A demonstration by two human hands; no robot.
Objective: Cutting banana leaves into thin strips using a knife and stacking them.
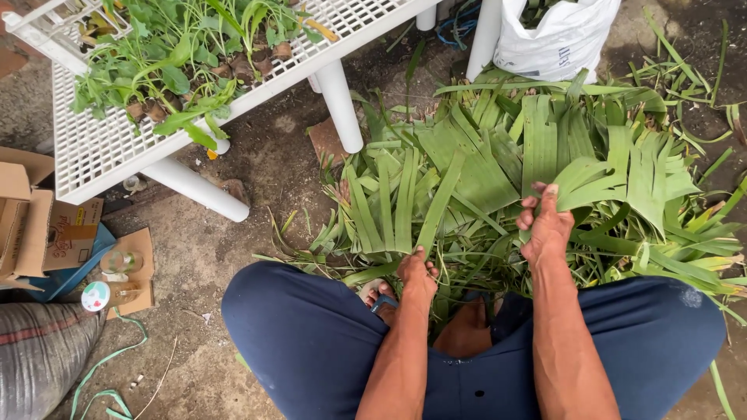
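Left hand [418, 274] closed on the lower end of a long green leaf strip [437, 204], low near the knees. Right hand [547, 225] gripping a wider torn leaf piece [595, 183], fingers curled over its edge. Both leaves belong to the leaf pile [498, 163] spread on the ground in front of the seated person. White lattice bench [109, 148] upper left carries potted plants [179, 54]. White sack [556, 35] behind the pile. Cardboard box [39, 225] far left.
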